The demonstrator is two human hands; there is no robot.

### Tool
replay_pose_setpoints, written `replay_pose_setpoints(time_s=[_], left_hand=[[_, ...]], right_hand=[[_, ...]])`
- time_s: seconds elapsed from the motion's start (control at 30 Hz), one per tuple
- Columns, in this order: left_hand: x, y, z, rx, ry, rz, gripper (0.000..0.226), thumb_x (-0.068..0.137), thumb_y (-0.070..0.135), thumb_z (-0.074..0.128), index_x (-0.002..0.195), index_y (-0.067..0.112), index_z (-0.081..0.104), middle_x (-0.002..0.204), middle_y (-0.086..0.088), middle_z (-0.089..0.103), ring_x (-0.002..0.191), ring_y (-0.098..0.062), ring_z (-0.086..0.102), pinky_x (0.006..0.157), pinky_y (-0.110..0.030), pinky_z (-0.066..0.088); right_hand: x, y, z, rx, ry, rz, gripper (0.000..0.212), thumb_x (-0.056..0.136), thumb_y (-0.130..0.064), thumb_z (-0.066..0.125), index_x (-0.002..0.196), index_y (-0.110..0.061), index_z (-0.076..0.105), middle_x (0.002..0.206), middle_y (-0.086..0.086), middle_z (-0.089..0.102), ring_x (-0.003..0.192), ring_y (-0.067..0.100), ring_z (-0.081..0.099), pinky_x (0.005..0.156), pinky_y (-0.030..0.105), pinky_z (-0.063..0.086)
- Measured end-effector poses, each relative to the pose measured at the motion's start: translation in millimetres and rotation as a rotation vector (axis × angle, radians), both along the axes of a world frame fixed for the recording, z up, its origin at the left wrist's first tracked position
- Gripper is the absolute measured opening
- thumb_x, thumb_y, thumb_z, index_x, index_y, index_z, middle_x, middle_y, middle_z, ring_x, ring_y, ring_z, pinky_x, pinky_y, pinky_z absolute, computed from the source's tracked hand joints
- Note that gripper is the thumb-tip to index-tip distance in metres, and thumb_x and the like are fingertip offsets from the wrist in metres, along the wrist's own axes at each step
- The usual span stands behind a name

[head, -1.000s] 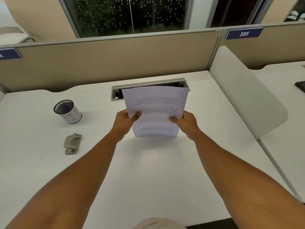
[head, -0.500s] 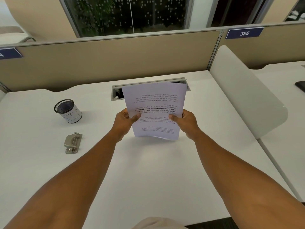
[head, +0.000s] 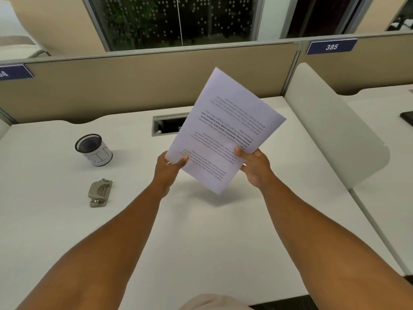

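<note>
A stack of printed white paper sheets [head: 225,130] hangs in the air above the white desk [head: 201,231], tilted so its top leans to the right, its text upside down to me. My left hand [head: 168,170] grips the stack's lower left edge, thumb on the front. My right hand [head: 254,167] holds the lower right edge, thumb on the printed face. The lowest corner of the stack is clear of the desk.
A grey hole punch [head: 100,192] lies at the left, with a mesh pen cup [head: 93,149] behind it. A cable slot [head: 166,126] opens in the desk behind the paper. Beige partitions [head: 111,90] close the back, and a white divider [head: 330,126] stands at the right.
The stack stood upright with its bottom edge on or near the desk. Both hands have lifted it and turned it clockwise, so it now hangs tilted above the desk.
</note>
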State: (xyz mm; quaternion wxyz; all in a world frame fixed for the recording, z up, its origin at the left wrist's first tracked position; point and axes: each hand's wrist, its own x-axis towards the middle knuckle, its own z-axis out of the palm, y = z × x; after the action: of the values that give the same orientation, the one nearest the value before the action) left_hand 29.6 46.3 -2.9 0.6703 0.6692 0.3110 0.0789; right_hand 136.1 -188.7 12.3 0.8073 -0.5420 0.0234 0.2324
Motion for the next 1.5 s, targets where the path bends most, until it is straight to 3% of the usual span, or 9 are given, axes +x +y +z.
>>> replay_pose_setpoints(time_s=[0.1,0.23,0.47,0.6,0.87,1.07,1.3,1.4,1.5], left_hand=[[-1.5,-6.0,1.7,-0.149,-0.044,0.026,0.063,0.088,0.029,0.074,0.141,0.015,0.043,0.136,-0.007,0.058,0.124,-0.026,0.056,0.106,-0.051,0.047],[-1.9,-9.9,3.2,-0.233,-0.151,-0.006,0.049,0.089,0.028,0.072,0.134,0.020,0.053,0.127,0.000,0.066,0.117,-0.018,0.064,0.093,-0.041,0.056],[-0.3,-8.4,5.6,-0.296,-0.199,-0.016,0.035,0.093,0.020,0.067,0.127,0.021,0.058,0.124,-0.003,0.069,0.116,-0.024,0.064,0.096,-0.047,0.054],[-2.9,0.9,8.6,-0.233,-0.154,-0.002,0.033,0.094,0.018,0.066,0.126,0.016,0.060,0.122,-0.004,0.070,0.113,-0.023,0.065,0.095,-0.044,0.054],[-11.7,20.6,13.1,-0.122,-0.119,0.008,0.021,0.095,0.016,0.065,0.116,0.018,0.066,0.110,0.003,0.074,0.098,-0.013,0.070,0.074,-0.028,0.057],[-18.2,27.3,13.6,-0.062,-0.123,0.018,0.017,0.096,0.014,0.063,0.109,0.025,0.066,0.102,0.010,0.074,0.088,-0.007,0.072,0.062,-0.020,0.058],[-21.1,27.2,10.7,0.044,-0.119,0.019,0.018,0.097,0.016,0.062,0.104,0.033,0.064,0.103,0.011,0.072,0.089,-0.011,0.071,0.067,-0.024,0.058],[-20.9,26.2,8.5,0.069,-0.117,0.008,0.018,0.097,0.018,0.062,0.105,0.035,0.062,0.106,0.009,0.071,0.094,-0.015,0.069,0.075,-0.030,0.058],[-20.6,25.5,7.6,0.088,-0.103,-0.012,0.019,0.097,0.019,0.062,0.109,0.035,0.061,0.109,0.007,0.070,0.095,-0.016,0.068,0.082,-0.037,0.057]], right_hand=[[-0.9,2.4,-1.2,0.091,0.063,0.005,0.041,0.084,-0.005,0.071,0.119,-0.022,0.063,0.123,0.003,0.069,0.112,0.024,0.066,0.091,0.046,0.055],[-3.5,6.0,-3.3,0.150,0.104,0.007,0.046,0.085,-0.003,0.069,0.125,-0.023,0.060,0.127,0.005,0.066,0.115,0.026,0.063,0.091,0.049,0.054],[-8.4,4.6,-6.5,0.163,0.158,0.056,0.056,0.086,0.002,0.066,0.136,-0.018,0.051,0.132,0.011,0.062,0.119,0.032,0.060,0.096,0.056,0.050],[-7.8,-4.0,-8.2,0.108,0.151,0.022,0.053,0.084,0.003,0.068,0.129,-0.020,0.055,0.128,0.009,0.064,0.115,0.029,0.061,0.092,0.050,0.052],[-1.3,-21.8,-9.8,0.062,0.188,-0.199,0.045,0.075,0.004,0.076,0.111,-0.020,0.064,0.110,0.004,0.072,0.095,0.019,0.070,0.070,0.032,0.056],[-1.8,-34.8,-14.4,-0.044,0.112,-0.170,0.036,0.078,0.000,0.075,0.109,-0.015,0.063,0.107,0.003,0.071,0.094,0.019,0.068,0.071,0.028,0.057],[-8.5,-35.7,-19.5,-0.381,-0.045,0.015,0.032,0.072,-0.003,0.081,0.098,-0.018,0.069,0.095,-0.004,0.075,0.083,0.013,0.071,0.070,0.024,0.057],[-9.7,-33.6,-19.8,-0.482,-0.108,0.050,0.029,0.071,-0.002,0.080,0.090,-0.021,0.070,0.091,-0.007,0.074,0.074,0.003,0.069,0.060,0.013,0.052],[-8.0,-31.9,-21.2,-0.575,-0.145,0.052,0.029,0.073,-0.002,0.078,0.095,-0.019,0.070,0.098,-0.003,0.072,0.082,0.010,0.068,0.063,0.015,0.051]])
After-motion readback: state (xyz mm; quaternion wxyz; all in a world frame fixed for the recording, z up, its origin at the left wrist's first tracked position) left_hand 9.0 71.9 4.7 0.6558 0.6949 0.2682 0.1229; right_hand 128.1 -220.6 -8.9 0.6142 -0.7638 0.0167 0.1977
